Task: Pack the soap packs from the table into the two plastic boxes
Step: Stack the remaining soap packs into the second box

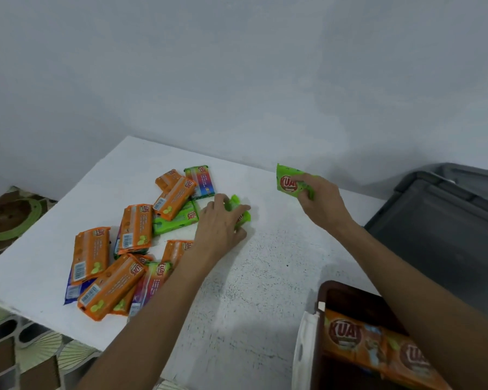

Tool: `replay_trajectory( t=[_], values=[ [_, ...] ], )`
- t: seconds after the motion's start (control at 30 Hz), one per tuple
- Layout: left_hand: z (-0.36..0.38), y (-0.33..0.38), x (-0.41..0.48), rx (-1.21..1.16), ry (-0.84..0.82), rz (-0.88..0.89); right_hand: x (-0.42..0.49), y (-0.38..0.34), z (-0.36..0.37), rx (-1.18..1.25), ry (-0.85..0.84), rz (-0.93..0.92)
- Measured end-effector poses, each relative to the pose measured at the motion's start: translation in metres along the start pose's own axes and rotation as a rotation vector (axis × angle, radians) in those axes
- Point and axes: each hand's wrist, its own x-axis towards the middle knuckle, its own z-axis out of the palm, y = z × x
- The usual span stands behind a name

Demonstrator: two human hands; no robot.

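Observation:
Several orange, green and multicoloured soap packs (137,229) lie in a loose pile on the left half of the white table (259,277). My left hand (223,223) is closed around a green soap pack (241,211) at the right edge of the pile, low on the table. My right hand (319,201) holds another green soap pack (289,182) lifted above the table's far right side. A brown plastic box (350,298) at the bottom right holds orange packs (378,344). A grey plastic box (445,220) stands at the right edge.
A white lid or flap (304,350) leans against the brown box's left side. Patterned green and brown flooring (12,215) shows to the left of and below the table. A pale wall stands close behind the table.

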Motion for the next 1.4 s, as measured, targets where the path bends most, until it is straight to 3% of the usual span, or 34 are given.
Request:
replay_trajectory(
  t=[0.23, 0.4, 0.57, 0.73, 0.97, 1.13, 1.27, 1.4],
  values=[
    [-0.033, 0.042, -0.018, -0.395, 0.269, 0.016, -0.072, -0.005, -0.07, 0.189, 0.127, 0.022],
    [-0.049, 0.082, -0.041, -0.649, 0.413, -0.076, -0.14, -0.012, -0.119, 0.302, 0.191, 0.024],
    [-0.057, 0.114, -0.073, -1.239, 0.336, -0.221, -0.207, -0.006, -0.149, 0.433, 0.179, 0.032],
    [-0.054, 0.146, -0.105, -1.612, 0.268, -0.194, -0.26, 0.005, -0.162, 0.602, 0.015, 0.12],
    [-0.043, 0.182, -0.125, -1.603, 0.21, -0.237, -0.269, 0.033, -0.112, 0.635, -0.291, 0.264],
    [-0.035, 0.198, -0.135, -1.608, 0.216, -0.253, -0.259, 0.043, -0.081, 0.497, -0.246, 0.355],
    [-0.035, 0.202, -0.136, -1.524, 0.222, -0.253, -0.257, 0.043, -0.078, 0.11, -0.233, 0.207],
    [-0.037, 0.204, -0.137, -1.49, 0.204, -0.245, -0.259, 0.039, -0.077, -0.005, -0.227, 0.128]
  ],
)
